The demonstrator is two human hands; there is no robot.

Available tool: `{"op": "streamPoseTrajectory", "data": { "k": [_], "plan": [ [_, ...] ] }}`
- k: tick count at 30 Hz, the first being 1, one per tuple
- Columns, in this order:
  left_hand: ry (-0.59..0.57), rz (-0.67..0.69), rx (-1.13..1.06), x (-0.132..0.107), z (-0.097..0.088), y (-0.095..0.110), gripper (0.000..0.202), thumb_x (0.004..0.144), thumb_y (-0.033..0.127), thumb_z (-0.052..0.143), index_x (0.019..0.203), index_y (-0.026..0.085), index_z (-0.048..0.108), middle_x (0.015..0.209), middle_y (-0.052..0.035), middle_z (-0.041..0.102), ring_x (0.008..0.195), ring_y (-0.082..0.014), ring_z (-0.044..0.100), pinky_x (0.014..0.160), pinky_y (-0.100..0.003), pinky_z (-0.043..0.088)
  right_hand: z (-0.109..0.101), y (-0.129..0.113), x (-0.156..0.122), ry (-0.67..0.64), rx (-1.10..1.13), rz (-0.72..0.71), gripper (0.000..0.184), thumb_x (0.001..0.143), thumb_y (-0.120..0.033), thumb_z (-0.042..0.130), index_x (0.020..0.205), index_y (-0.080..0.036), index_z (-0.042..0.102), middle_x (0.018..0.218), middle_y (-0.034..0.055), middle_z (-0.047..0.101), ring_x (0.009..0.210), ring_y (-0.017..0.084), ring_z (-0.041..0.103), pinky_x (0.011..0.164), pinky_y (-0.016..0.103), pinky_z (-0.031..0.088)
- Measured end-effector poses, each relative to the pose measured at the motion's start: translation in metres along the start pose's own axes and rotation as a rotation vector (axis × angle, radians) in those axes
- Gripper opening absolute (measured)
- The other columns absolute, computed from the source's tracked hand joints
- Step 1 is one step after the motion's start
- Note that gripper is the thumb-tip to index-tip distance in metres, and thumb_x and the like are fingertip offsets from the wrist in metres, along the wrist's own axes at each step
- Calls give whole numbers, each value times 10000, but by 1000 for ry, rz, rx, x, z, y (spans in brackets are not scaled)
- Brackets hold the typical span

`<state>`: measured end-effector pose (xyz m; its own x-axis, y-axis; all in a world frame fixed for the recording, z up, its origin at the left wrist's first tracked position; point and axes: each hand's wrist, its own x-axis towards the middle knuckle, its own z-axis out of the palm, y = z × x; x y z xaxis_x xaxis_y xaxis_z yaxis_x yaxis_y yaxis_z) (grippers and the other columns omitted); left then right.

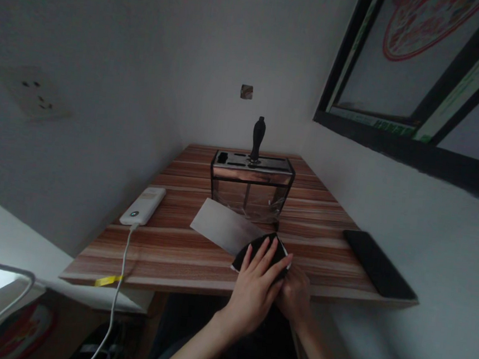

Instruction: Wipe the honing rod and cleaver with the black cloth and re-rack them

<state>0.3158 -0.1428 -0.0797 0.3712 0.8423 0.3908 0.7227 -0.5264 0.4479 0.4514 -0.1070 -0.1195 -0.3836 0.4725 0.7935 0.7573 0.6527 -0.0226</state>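
A cleaver (222,225) with a wide grey blade points to the upper left above the near part of the table. My left hand (253,292) is over a black cloth (254,252) that covers the part of the blade nearest the handle, its fingers bent down across the cloth. Beside it, my right hand (295,296) is closed in a fist at the cleaver's handle end; the handle itself is hidden. Just behind the blade stands a knife block (250,175) with a metal slotted top and clear sides, and a black-handled tool (259,138) is upright in it.
A white power bank (144,206) with a white cable (124,259) lies at the table's left side. Yellow tape (107,281) is at the front edge. A black phone (378,263) lies at the right, by the wall. Walls enclose the wooden table (166,251) left, right and behind.
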Motion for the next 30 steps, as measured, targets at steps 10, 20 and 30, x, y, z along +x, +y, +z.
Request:
{"op": "streamPoseTrajectory", "data": {
  "k": [10,20,30],
  "plan": [
    [-70,26,-163,-3,-6,7,556,934,168,390,1441,329,229,1550,-15,116,1425,-208,30,1128,-558,95,0,3,-6,-11,22,36,263,766,-85,448,652,-214,648,574,70,670,557,209,637,560,300,486],
    [20,-22,4,0,3,-1,592,917,166,434,1443,339,223,1560,-23,70,1426,-238,30,1121,-551,161,1,2,-2,-9,23,-1,269,826,-130,406,729,-166,654,633,88,663,628,204,610,647,310,467],
    [169,-110,217,7,-15,-29,517,936,179,392,1427,301,285,1554,-55,131,1424,-239,86,1113,-532,205,0,-1,-3,-130,-43,57,292,904,-357,466,722,-174,603,622,52,628,627,186,567,662,296,368]
  ]
}}
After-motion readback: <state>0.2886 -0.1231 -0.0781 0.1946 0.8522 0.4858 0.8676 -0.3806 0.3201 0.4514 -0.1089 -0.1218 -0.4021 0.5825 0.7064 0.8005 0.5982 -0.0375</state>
